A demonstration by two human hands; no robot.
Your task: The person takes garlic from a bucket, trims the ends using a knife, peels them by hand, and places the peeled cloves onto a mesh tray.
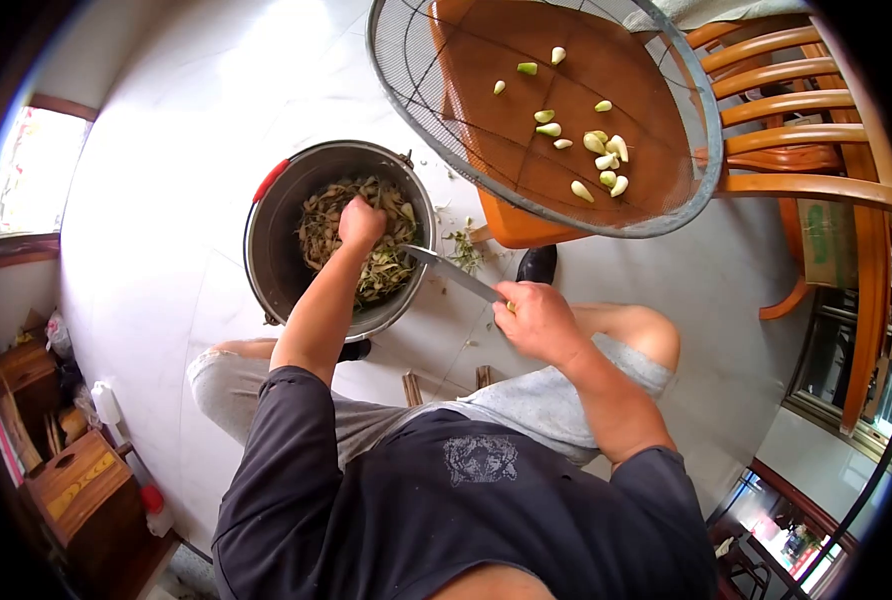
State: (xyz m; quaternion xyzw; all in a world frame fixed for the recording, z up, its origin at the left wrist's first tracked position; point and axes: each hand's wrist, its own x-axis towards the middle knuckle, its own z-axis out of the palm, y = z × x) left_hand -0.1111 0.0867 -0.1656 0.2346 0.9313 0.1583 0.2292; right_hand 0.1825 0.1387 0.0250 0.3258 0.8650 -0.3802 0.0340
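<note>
Left hand (363, 222) dips into the bucket's (268, 255) garlic (321, 225) below it, grip hidden from me; each piece should feel light, firm, papery, best pinched mid-body, while my right hand (538, 322) clasps the knife (461, 277).

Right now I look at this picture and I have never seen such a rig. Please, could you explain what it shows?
There is no machine here. The one picture comes from a camera on a person's head, looking down at their bare hands. The left hand reaches into a metal bucket of what look like garlic cloves; its fingertips are hidden. The right hand holds a knife, blade pointing towards the bucket. At upper right, pale cloves lie scattered in a round mesh sieve over an orange seat. Green scraps lie on the floor beside the bucket.
</note>
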